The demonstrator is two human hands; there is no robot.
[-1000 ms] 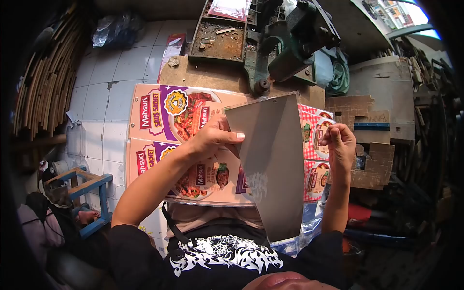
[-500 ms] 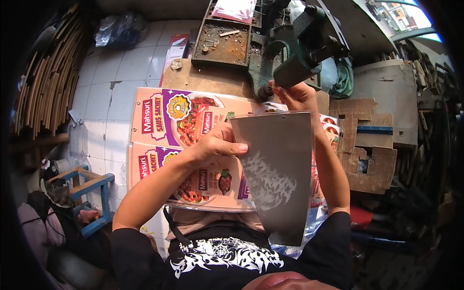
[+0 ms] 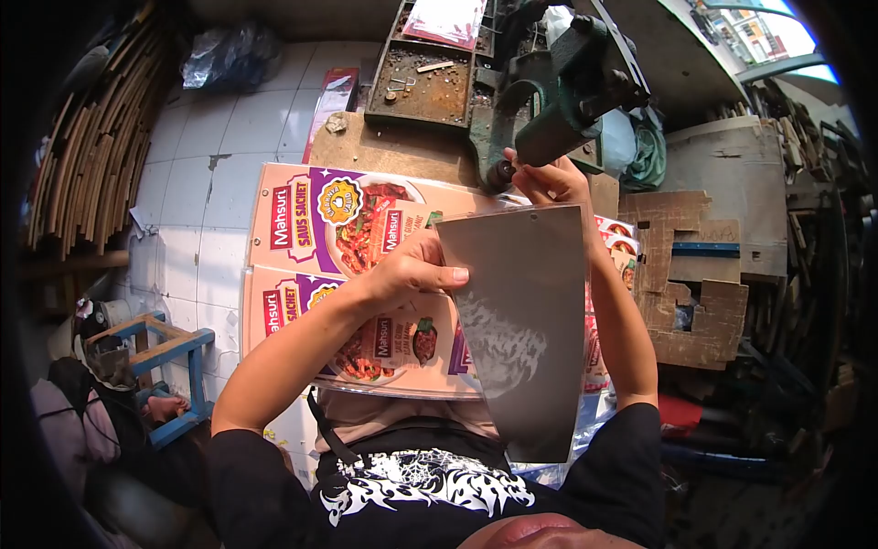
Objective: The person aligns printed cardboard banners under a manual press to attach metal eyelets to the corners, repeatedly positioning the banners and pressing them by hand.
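Note:
My left hand (image 3: 416,273) is closed on the left edge of a glossy grey sheet (image 3: 526,311), thumb on top. The sheet tilts toward my chest, has a small hole by its upper edge, and reflects my shirt print. Beyond its top edge, my right hand (image 3: 556,183) has thumb and forefinger pinched together beside the lower die (image 3: 499,174) of a green hand press (image 3: 558,114). Whatever sits between those fingertips is too small to make out. Under my forearms lie printed "Mahsuri Saus Sachet" panels (image 3: 306,215) with small corner holes or rings.
A dirty metal tray (image 3: 425,78) with small loose parts adjoins the press on a wooden board (image 3: 393,151). Cut brown boards (image 3: 686,320) lie at right. At left are a blue stool frame (image 3: 187,343), another person's foot (image 3: 167,407) and stacked wooden strips (image 3: 96,137).
My right hand has shifted slightly left and up, its fingertips now right beside the press's lower die. The grey sheet has turned a little, and its reflection has moved left.

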